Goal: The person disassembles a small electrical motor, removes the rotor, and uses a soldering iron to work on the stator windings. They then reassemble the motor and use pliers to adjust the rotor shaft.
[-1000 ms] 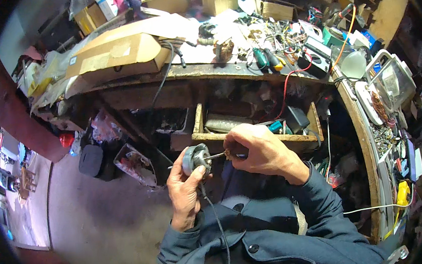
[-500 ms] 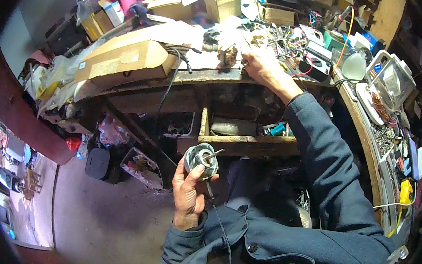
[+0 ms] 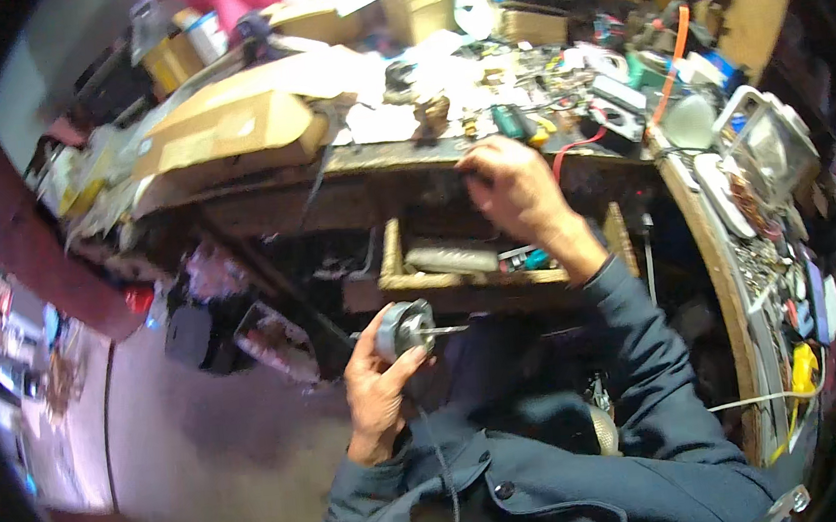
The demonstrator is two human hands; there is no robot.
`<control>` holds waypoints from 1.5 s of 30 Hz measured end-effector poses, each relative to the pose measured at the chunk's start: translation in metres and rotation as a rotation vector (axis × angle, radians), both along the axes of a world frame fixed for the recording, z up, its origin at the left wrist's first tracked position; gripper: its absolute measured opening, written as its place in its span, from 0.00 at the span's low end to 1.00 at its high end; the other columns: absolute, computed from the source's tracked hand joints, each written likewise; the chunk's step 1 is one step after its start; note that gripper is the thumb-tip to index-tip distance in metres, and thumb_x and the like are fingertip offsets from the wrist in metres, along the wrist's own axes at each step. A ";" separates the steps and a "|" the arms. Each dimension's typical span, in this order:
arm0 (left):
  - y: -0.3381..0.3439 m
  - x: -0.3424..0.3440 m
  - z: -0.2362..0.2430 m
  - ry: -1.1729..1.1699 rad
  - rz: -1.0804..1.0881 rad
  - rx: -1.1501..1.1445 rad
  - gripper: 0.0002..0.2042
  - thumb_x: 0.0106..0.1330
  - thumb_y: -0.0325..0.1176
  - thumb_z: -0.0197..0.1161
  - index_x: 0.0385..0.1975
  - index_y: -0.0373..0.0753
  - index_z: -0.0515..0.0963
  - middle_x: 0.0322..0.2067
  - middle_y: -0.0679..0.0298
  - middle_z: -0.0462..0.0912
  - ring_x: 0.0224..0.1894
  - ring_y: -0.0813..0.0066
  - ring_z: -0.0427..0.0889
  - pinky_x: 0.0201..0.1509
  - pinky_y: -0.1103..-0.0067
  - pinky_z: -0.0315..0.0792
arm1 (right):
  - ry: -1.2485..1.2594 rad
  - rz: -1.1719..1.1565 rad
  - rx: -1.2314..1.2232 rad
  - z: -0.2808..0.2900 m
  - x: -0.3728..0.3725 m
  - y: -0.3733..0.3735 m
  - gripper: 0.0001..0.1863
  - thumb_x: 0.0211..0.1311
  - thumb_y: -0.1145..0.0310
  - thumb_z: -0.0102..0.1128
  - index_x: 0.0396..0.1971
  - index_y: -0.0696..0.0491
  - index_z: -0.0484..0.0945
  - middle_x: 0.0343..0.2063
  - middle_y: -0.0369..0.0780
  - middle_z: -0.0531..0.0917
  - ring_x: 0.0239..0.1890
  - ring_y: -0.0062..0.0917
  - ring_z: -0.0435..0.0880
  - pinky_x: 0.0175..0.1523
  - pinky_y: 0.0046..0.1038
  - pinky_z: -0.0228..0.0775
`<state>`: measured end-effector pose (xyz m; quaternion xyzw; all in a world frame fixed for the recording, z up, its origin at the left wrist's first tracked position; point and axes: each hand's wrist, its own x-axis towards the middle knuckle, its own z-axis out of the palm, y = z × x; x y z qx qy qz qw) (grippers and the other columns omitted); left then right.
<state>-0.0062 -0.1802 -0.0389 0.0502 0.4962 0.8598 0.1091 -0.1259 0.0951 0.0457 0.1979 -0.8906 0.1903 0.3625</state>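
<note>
My left hand (image 3: 374, 396) is closed round what looks like a small round electric motor (image 3: 400, 328), grey, held above my lap. Its thin metal shaft (image 3: 452, 330) points to the right, and a dark cord (image 3: 446, 472) runs from below the hand down over my jacket. My right hand (image 3: 519, 190) hangs just in front of the bench edge, above the open drawer (image 3: 484, 277). Its fingers are curled in and blurred; whatever they may hold cannot be made out. On the bench beyond it lies a dark green handled tool (image 3: 506, 123).
An opened cardboard box (image 3: 228, 138) lies on the cluttered workbench (image 3: 399, 154). Small parts and wires crowd its right half. A side ledge (image 3: 715, 305) at right carries a clear plastic container (image 3: 774, 145) and a yellow tool (image 3: 802, 369). Under the bench stand a black bin (image 3: 198, 338) and a white crate (image 3: 276, 341).
My right hand has drawn back from the benchtop clutter toward me, fingers curled. My left hand has turned the motor, so its shaft now points more to the right. The view has shifted slightly.
</note>
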 end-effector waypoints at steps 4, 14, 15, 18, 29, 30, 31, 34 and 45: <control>-0.004 0.004 0.001 -0.016 -0.024 0.045 0.30 0.65 0.22 0.68 0.68 0.34 0.67 0.54 0.56 0.82 0.50 0.69 0.85 0.49 0.70 0.86 | -0.137 0.040 -0.113 -0.021 0.034 0.001 0.10 0.56 0.75 0.69 0.38 0.56 0.84 0.40 0.44 0.86 0.43 0.40 0.87 0.49 0.35 0.81; -0.008 0.003 -0.001 -0.082 -0.109 0.110 0.21 0.72 0.36 0.62 0.60 0.36 0.69 0.51 0.48 0.82 0.45 0.51 0.88 0.46 0.63 0.87 | -0.062 -0.179 -0.287 -0.001 0.030 0.067 0.07 0.59 0.70 0.64 0.33 0.57 0.85 0.30 0.46 0.86 0.35 0.40 0.87 0.42 0.36 0.79; -0.010 0.004 -0.001 -0.071 -0.104 0.110 0.21 0.71 0.35 0.62 0.60 0.36 0.69 0.51 0.49 0.82 0.47 0.53 0.88 0.47 0.63 0.87 | -0.015 -0.173 -0.347 0.003 0.023 0.074 0.07 0.58 0.70 0.64 0.33 0.57 0.86 0.29 0.46 0.87 0.33 0.40 0.88 0.41 0.35 0.79; -0.014 0.007 -0.004 -0.066 -0.042 0.147 0.21 0.72 0.33 0.63 0.61 0.37 0.69 0.52 0.52 0.82 0.50 0.56 0.87 0.49 0.61 0.87 | -0.125 -0.272 -0.440 0.019 0.012 0.105 0.08 0.63 0.71 0.64 0.38 0.58 0.87 0.30 0.41 0.89 0.32 0.23 0.87 0.41 0.26 0.78; -0.023 0.005 -0.003 -0.022 -0.030 0.139 0.20 0.72 0.36 0.64 0.59 0.37 0.71 0.48 0.53 0.84 0.48 0.57 0.87 0.46 0.59 0.87 | -0.187 -0.227 0.025 0.036 -0.067 0.046 0.09 0.64 0.67 0.60 0.39 0.53 0.86 0.32 0.48 0.87 0.38 0.44 0.87 0.44 0.42 0.78; -0.020 0.009 0.004 -0.027 -0.025 0.145 0.21 0.71 0.36 0.65 0.59 0.36 0.71 0.47 0.51 0.84 0.45 0.55 0.88 0.44 0.62 0.87 | -0.259 -0.265 0.081 0.039 -0.081 0.043 0.09 0.63 0.68 0.60 0.39 0.52 0.85 0.32 0.48 0.87 0.39 0.45 0.87 0.45 0.43 0.78; -0.021 0.009 0.005 -0.038 -0.033 0.133 0.21 0.70 0.36 0.65 0.59 0.36 0.70 0.47 0.51 0.84 0.43 0.54 0.88 0.43 0.63 0.87 | -0.326 -0.277 0.086 0.042 -0.091 0.041 0.12 0.61 0.67 0.60 0.43 0.49 0.86 0.35 0.49 0.87 0.41 0.46 0.87 0.48 0.43 0.79; -0.029 0.017 0.004 -0.037 0.002 0.139 0.22 0.70 0.35 0.65 0.60 0.35 0.70 0.47 0.48 0.84 0.41 0.52 0.89 0.41 0.64 0.88 | -0.474 -0.296 0.222 0.049 -0.109 0.044 0.23 0.52 0.65 0.66 0.50 0.53 0.85 0.38 0.51 0.88 0.45 0.46 0.87 0.52 0.43 0.79; -0.055 0.022 -0.011 -0.114 0.149 0.179 0.19 0.70 0.28 0.63 0.59 0.35 0.69 0.47 0.51 0.84 0.39 0.48 0.89 0.39 0.63 0.89 | -0.300 -0.377 0.271 0.036 -0.146 0.039 0.13 0.52 0.69 0.62 0.37 0.55 0.87 0.34 0.51 0.88 0.40 0.44 0.88 0.47 0.41 0.80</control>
